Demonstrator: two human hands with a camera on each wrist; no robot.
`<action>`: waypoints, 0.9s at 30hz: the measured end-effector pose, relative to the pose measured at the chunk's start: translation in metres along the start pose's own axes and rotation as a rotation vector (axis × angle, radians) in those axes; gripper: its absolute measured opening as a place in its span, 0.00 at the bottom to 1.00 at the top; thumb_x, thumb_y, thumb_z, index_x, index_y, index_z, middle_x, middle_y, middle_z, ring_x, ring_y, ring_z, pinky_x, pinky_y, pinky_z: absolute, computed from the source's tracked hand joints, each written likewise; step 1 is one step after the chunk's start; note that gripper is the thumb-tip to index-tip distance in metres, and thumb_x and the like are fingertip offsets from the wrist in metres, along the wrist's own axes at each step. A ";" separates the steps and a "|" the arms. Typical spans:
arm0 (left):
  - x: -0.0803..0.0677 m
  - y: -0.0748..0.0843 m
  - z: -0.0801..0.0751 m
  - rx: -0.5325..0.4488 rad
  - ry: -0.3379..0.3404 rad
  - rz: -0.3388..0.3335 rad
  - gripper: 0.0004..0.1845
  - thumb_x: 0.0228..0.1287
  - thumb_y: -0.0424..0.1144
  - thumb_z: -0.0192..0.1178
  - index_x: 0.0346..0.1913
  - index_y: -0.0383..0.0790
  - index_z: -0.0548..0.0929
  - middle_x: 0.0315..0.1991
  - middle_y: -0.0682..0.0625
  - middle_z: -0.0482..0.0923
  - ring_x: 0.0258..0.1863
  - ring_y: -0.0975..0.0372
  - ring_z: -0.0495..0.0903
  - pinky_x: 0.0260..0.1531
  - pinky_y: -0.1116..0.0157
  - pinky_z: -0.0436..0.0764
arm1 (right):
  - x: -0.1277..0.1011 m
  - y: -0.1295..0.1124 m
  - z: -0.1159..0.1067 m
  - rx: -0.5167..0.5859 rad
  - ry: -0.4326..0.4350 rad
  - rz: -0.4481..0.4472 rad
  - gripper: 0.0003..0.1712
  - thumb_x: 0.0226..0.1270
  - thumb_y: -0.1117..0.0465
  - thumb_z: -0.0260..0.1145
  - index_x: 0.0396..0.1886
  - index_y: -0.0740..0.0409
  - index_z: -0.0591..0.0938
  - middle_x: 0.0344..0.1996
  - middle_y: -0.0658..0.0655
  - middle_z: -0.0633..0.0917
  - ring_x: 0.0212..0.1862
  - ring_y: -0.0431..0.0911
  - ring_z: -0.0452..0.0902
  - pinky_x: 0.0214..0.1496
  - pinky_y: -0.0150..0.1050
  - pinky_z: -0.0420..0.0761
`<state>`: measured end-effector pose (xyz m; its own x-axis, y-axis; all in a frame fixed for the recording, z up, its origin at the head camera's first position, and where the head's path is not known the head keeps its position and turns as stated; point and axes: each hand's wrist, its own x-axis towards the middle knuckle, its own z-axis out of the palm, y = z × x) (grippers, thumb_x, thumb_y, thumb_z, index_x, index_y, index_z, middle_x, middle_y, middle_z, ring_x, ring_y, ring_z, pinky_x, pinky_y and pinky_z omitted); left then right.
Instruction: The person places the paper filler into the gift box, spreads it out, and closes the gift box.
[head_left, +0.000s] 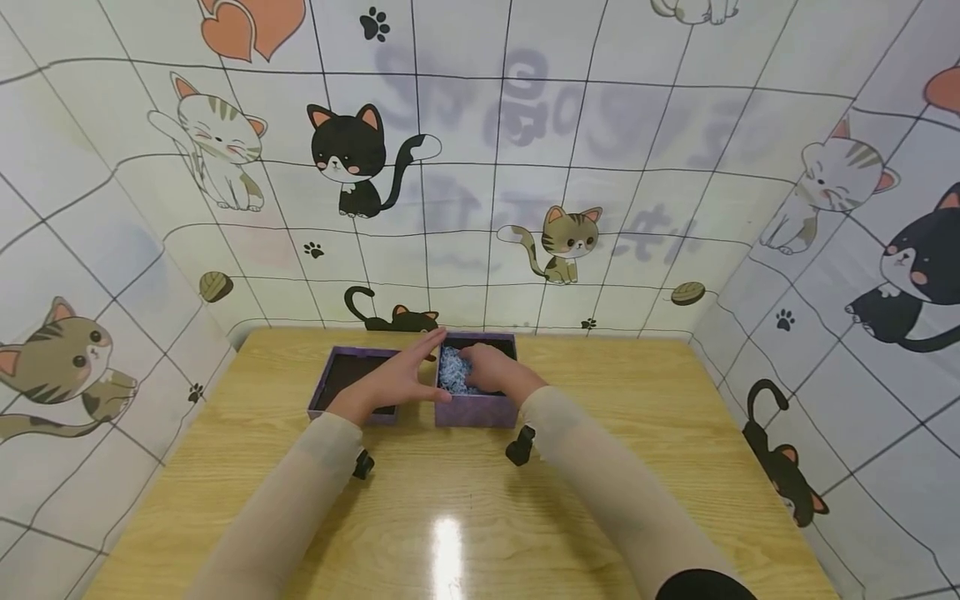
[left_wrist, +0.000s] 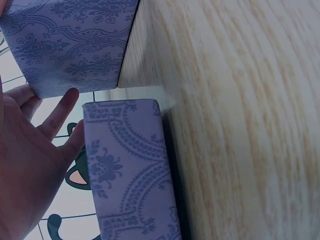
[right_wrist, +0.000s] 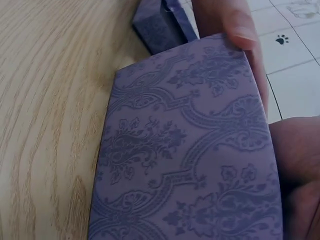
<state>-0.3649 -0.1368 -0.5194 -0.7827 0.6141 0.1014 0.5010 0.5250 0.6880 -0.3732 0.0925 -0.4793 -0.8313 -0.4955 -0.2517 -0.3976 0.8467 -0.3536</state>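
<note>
A purple patterned box (head_left: 476,412) stands upright on the table, with light blue shredded paper (head_left: 453,371) inside it. My left hand (head_left: 401,379) spreads along the box's left side. Its thumb touches the near left corner, and its fairly straight fingers reach toward the far corner. In the left wrist view, those fingers extend between the box and a shallow lid-like tray (left_wrist: 132,170). My right hand (head_left: 491,369) reaches inside the box at the shredded paper. Its fingertips are hidden, so whether they pinch any paper cannot be made out.
The shallow purple tray with a dark inside (head_left: 348,371) lies left of the box, close to it. The wooden table (head_left: 600,367) meets a cat-printed cloth (head_left: 465,250) at its back and sides. A bright light reflection lies on the near tabletop.
</note>
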 end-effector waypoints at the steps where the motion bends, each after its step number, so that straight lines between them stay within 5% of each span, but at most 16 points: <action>1: 0.000 0.000 0.000 -0.001 -0.001 -0.001 0.65 0.51 0.70 0.71 0.83 0.53 0.45 0.82 0.63 0.35 0.80 0.58 0.40 0.71 0.39 0.57 | 0.000 0.000 0.000 -0.002 -0.007 0.001 0.32 0.74 0.62 0.64 0.75 0.60 0.70 0.71 0.58 0.73 0.71 0.52 0.68 0.70 0.47 0.70; 9: 0.000 0.001 0.000 0.004 -0.014 0.000 0.64 0.52 0.69 0.70 0.83 0.53 0.43 0.83 0.57 0.35 0.81 0.55 0.42 0.70 0.38 0.57 | -0.012 0.000 -0.014 0.036 0.064 -0.056 0.30 0.72 0.62 0.68 0.72 0.53 0.75 0.69 0.55 0.75 0.67 0.51 0.73 0.65 0.48 0.74; 14: 0.001 0.001 0.000 0.002 -0.007 0.005 0.63 0.53 0.68 0.71 0.83 0.53 0.43 0.83 0.55 0.36 0.81 0.56 0.41 0.70 0.38 0.57 | -0.012 0.003 -0.019 -0.070 0.178 -0.215 0.21 0.70 0.62 0.70 0.62 0.50 0.83 0.60 0.52 0.80 0.64 0.49 0.74 0.65 0.47 0.74; 20: 0.000 0.001 0.001 0.004 -0.012 -0.005 0.64 0.52 0.69 0.71 0.83 0.53 0.43 0.83 0.58 0.35 0.81 0.57 0.40 0.70 0.39 0.57 | -0.008 0.010 -0.013 -0.202 -0.019 -0.363 0.29 0.71 0.65 0.69 0.69 0.48 0.77 0.66 0.51 0.76 0.69 0.48 0.69 0.69 0.44 0.71; 27: 0.000 0.001 0.000 0.014 -0.007 -0.003 0.65 0.51 0.70 0.71 0.83 0.53 0.44 0.82 0.64 0.34 0.80 0.57 0.41 0.70 0.39 0.58 | 0.005 0.011 0.002 -0.277 -0.083 -0.310 0.31 0.73 0.62 0.67 0.74 0.48 0.73 0.73 0.54 0.69 0.74 0.50 0.63 0.74 0.46 0.65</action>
<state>-0.3643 -0.1366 -0.5188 -0.7815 0.6167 0.0942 0.5038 0.5348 0.6784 -0.3808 0.0988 -0.4857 -0.6261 -0.7394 -0.2475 -0.7228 0.6694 -0.1715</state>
